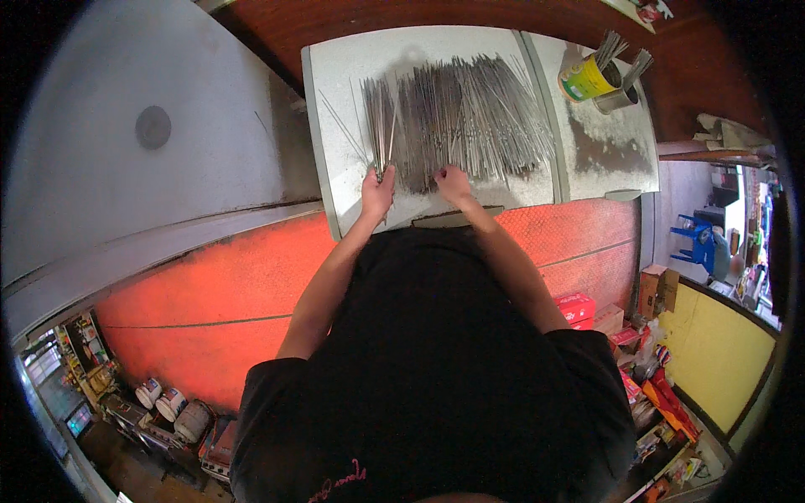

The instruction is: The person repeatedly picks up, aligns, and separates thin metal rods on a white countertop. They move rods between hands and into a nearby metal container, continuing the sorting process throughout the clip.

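Observation:
Many thin grey metal skewers [478, 117] lie side by side in a wide, dense layer on a white, grey-edged top [335, 75]. At the layer's left end, my left hand [378, 194] is closed around a bundle of skewers [379, 126], which points away from me. My right hand [455, 186] is at the near ends of the layer, thumb and fingers pinched together at a skewer end; the fingertips partly hide what they grip. A few loose skewers [342, 124] lie slanted to the left of the bundle.
At the far right, a yellow bucket [587, 81] and a metal can [617, 101] hold more skewers. A grey surface [201, 109] adjoins on the left. Cartons [575, 308] and clutter are low on the right, near a blue plastic stool [696, 243]. White buckets [170, 404] stand lower left.

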{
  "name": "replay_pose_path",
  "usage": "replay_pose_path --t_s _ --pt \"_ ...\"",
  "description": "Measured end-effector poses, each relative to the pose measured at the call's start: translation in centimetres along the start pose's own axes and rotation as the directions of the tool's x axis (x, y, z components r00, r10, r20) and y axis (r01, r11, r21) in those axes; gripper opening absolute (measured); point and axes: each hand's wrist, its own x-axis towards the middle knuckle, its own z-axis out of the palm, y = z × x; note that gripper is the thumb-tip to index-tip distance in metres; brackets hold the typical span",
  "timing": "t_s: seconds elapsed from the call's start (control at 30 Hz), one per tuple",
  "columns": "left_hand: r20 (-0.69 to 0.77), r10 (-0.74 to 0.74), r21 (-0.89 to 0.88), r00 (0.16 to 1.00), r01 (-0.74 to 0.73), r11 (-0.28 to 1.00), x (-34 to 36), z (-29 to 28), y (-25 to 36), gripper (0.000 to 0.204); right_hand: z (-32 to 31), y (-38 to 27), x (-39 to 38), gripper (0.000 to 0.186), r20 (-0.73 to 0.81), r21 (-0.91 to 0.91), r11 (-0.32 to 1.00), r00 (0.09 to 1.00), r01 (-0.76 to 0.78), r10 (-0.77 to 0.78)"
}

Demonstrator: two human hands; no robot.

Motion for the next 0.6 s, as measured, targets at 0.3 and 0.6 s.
replay_pose_path --t_s 0.3,0.6 --pt "0.06 -0.003 -0.062 0.998 0.007 0.998 0.5 0.2 -0.2 0.022 -0.1 4.3 0.2 0.025 0.005 0.469 0.866 0.98 0.175 -0.201" --pt "0.059 -0.024 -0.061 0.998 0.027 0.998 0.4 0.6 0.3 0.029 -4.7 -0.1 -4.5 0.012 0.417 0.909 -0.017 0.909 -0.417 -0.03"
